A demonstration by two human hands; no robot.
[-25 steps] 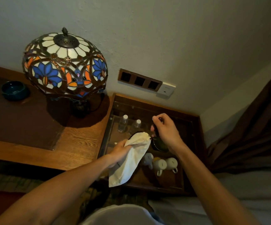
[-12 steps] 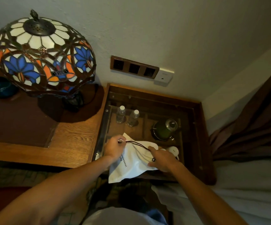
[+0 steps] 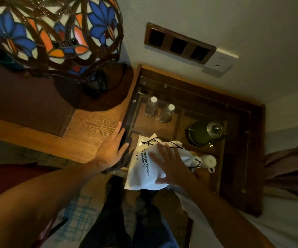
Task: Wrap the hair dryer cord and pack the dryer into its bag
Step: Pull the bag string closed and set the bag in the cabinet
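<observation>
A white cloth bag with black printed text and a dark drawstring lies at the front of an open wooden drawer. It looks filled; the hair dryer and its cord are hidden. My right hand rests flat on the bag, fingers spread. My left hand lies open against the drawer's left edge, holding nothing.
Inside the drawer stand two water bottles, a green kettle and white cups. A stained-glass lamp sits on the wooden desk at left. Wall sockets are behind, a bed at right.
My left hand let go of the drawstring and moved left to the drawer's edge. My right hand spread flat on the bag. The view moved closer and lower.
</observation>
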